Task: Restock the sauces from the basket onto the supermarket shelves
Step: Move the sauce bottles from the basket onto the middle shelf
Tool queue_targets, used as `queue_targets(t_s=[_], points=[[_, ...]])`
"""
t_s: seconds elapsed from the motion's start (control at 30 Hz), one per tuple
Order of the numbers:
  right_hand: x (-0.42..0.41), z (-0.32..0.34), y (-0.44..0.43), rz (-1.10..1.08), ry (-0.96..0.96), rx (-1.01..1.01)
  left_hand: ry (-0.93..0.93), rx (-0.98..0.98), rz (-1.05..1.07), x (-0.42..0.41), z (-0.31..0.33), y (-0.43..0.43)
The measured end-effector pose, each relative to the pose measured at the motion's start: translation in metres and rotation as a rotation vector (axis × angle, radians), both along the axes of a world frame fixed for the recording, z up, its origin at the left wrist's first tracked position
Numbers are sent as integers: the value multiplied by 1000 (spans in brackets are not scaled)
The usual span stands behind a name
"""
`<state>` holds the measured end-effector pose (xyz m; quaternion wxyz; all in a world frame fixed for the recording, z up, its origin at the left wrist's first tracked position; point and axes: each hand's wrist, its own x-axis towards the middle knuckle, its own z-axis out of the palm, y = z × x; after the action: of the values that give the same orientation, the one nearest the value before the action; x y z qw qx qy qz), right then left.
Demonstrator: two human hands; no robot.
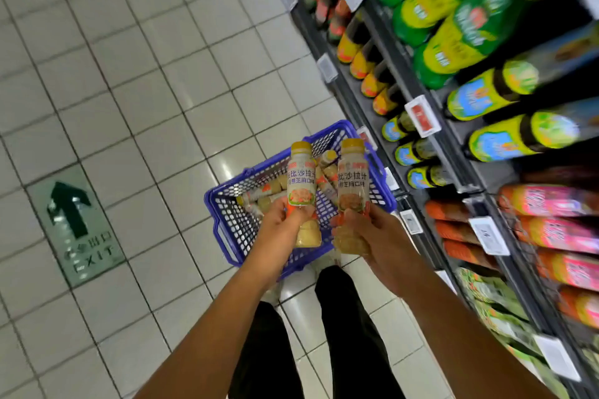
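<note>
A blue plastic basket [227, 214] stands on the tiled floor in front of my feet, with several sauce bottles [262, 196] lying inside. My left hand [283, 223] grips one salad dressing bottle [301, 181] with a yellow cap and white label, held upright above the basket. Beside it, my right hand [366, 233] grips a second, matching dressing bottle [352, 178], also upright. The two bottles are close together but apart. Each hand holds its bottle around the lower half.
Supermarket shelves [453, 152] run along the right, filled with green-and-yellow labelled bottles [460, 39], dark sauce bottles [522, 136] and pink packets [557, 233], with price tags [423, 115] on the edges. A green exit arrow sign [74, 223] is on the floor at left. My legs [324, 334] stand below the basket.
</note>
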<state>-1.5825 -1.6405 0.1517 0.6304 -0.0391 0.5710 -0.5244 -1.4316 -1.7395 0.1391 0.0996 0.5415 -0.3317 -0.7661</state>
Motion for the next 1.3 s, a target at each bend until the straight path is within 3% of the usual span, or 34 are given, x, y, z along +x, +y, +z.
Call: queue_targets(t_s=[0.17,0.53,1.03,1.3], points=[[16,94,24,-219,225,45,175,-61,-131,-5,83,-1],[39,263,91,-641,484,-131,387,-289,-474,-46,247,55],[13,402,227,-879,688,-270,665,-476,-689,-118,389,182],[-6,458,282,-930,853,-295,793,-564,-704,-148,444,233]])
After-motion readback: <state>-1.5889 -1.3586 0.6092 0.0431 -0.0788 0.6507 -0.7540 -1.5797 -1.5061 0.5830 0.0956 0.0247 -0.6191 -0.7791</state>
